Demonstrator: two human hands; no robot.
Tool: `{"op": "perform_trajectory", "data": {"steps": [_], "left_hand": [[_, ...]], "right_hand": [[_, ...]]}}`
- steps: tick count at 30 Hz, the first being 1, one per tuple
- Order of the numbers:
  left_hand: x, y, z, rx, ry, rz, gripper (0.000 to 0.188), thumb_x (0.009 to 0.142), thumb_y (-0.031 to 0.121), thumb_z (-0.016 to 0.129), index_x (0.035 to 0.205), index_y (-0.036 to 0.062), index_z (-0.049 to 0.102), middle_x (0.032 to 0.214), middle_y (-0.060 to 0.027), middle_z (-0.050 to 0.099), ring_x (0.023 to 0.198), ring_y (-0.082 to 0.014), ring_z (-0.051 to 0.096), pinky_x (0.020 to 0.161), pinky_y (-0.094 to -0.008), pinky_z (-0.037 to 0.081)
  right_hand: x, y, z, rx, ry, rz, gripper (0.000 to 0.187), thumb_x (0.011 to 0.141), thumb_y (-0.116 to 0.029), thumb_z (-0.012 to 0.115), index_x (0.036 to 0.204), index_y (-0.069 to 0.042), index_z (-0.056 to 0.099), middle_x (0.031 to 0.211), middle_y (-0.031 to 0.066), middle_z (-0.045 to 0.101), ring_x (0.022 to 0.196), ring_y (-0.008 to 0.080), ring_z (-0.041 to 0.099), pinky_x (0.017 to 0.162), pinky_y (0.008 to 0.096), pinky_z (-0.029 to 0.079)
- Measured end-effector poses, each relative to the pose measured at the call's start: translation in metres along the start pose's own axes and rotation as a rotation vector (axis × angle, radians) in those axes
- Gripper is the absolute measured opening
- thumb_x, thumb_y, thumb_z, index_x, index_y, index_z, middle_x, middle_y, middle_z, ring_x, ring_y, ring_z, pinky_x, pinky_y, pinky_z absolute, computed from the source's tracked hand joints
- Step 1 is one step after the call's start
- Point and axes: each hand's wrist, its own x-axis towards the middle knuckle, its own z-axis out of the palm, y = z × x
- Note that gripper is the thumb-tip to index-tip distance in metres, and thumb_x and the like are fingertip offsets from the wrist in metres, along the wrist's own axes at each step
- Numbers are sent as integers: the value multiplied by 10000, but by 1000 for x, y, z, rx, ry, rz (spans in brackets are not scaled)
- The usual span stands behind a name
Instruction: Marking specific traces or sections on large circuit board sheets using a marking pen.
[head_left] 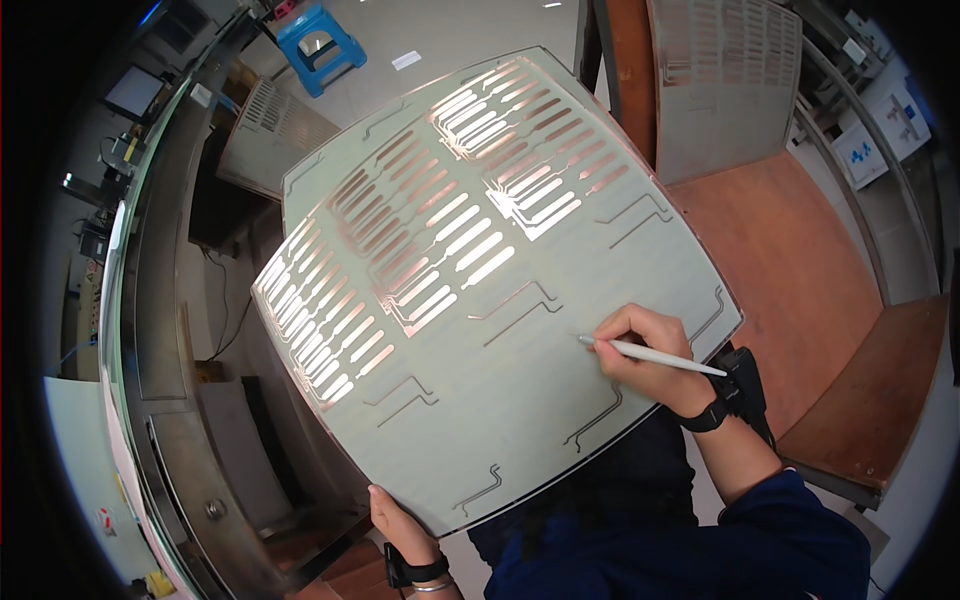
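A large pale green circuit board panel (540, 390) with shiny copper traces lies tilted before me, its near edge above my lap. My left hand (403, 525) grips its near left edge, thumb at the rim and the other fingers largely hidden. In my right hand (648, 350) a slim white pen-shaped tool (660, 358) is pinched between thumb and fingers. Its greyish tip points left, over the plain green area beside a thin bent trace (520, 308). Whether the tip touches the surface I cannot tell.
On the right, another panel (728, 100) leans upright on a reddish-brown board (790, 300). A further panel (270, 135) stands at the far left, near a metal workbench (165, 330). A blue plastic stool (320, 48) stands on the floor beyond.
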Motion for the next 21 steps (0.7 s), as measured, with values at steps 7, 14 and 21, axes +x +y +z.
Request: {"op": "perform_trajectory", "data": {"steps": [7,14,21], "left_hand": [[-2,0,2,-13,-5,-7,506,1080,385,390,1191,-67,586,1121,-113,654,962,-169,614,852,-307,493],[-3,-1,3,-8,0,2,523,1078,394,392,1222,-74,575,1165,-127,648,1005,-184,608,889,-314,480],[-2,-4,4,6,-2,8,530,1078,398,391,1225,-77,571,1167,-127,643,1008,-189,606,891,-317,477]], "right_hand": [[14,-6,10,-56,126,-43,71,825,-15,704,839,-13,635,736,44,674,615,67,594,584,229,483],[24,-8,7,-42,155,28,104,847,-78,704,861,-4,633,743,72,670,645,108,644,603,246,503],[24,-3,8,-59,175,-27,92,834,-51,714,852,-7,636,745,69,674,627,105,646,590,239,505]]}}
